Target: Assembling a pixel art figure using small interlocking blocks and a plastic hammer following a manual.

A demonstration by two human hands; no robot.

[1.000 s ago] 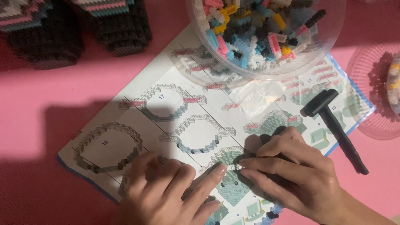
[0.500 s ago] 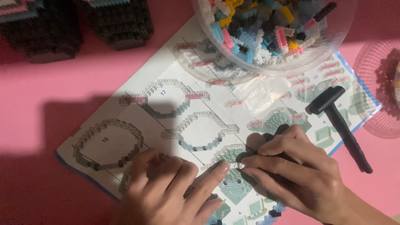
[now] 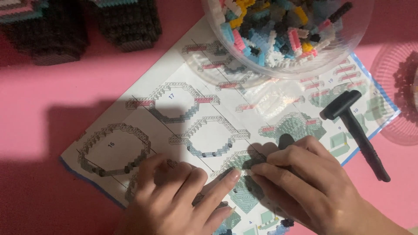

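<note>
Both of my hands rest on a printed building-instruction sheet (image 3: 174,117) that lies on a pink surface. My left hand (image 3: 174,196) lies flat with its fingers stretched to the right, the fingertips meeting those of my right hand. My right hand (image 3: 305,182) is curled, fingertips pinched near a tiny pale brick piece (image 3: 246,167) on the sheet. Whether the piece is gripped or only touched is hard to tell. A small dark built part (image 3: 285,140) peeks out behind my right fingers.
A clear plastic bowl (image 3: 348,52) full of small coloured bricks stands at the top right, over the sheet's corner. A small black hammer (image 3: 355,130) lies right of my hand. Dark brick-built models (image 3: 82,26) stand top left. A second clear dish (image 3: 398,91) is at the right edge.
The view has drifted slightly, so the bowl and models sit higher in the picture. My hands stay together at the same spot on the sheet, with only small finger movements.
</note>
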